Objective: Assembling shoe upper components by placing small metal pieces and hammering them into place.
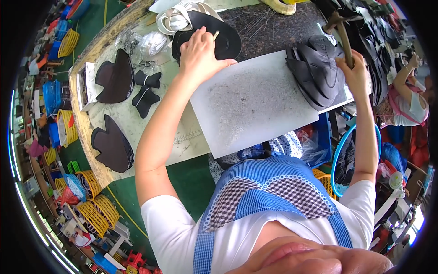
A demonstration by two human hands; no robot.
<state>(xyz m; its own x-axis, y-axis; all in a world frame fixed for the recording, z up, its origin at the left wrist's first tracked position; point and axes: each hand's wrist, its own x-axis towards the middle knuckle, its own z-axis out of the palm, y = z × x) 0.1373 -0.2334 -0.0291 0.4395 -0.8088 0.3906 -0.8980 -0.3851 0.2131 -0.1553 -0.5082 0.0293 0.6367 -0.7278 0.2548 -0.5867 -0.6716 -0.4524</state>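
Observation:
In my right hand point(355, 73) is a hammer point(345, 44), gripped by its wooden handle with the head up and away from me. Just left of that hand lies a stack of black leather-like pieces point(315, 75) on the right end of a scuffed white board point(251, 102). My left hand point(199, 54) is over a round black piece point(228, 43) past the board's far left corner, its thumb stretched out to the right. A small pale stick-like thing point(216, 35) shows by its fingertips; whether the fingers touch it I cannot tell.
Coiled white straps point(175, 19) and a crumpled clear plastic bag point(152, 43) lie at the far left. Dark cut pieces point(115, 77) and small tied black bundles point(146, 101) rest on the worktable point(178, 141). A blue-rimmed hoop point(334, 164) is beside my right arm. Another person point(408, 98) is at the right.

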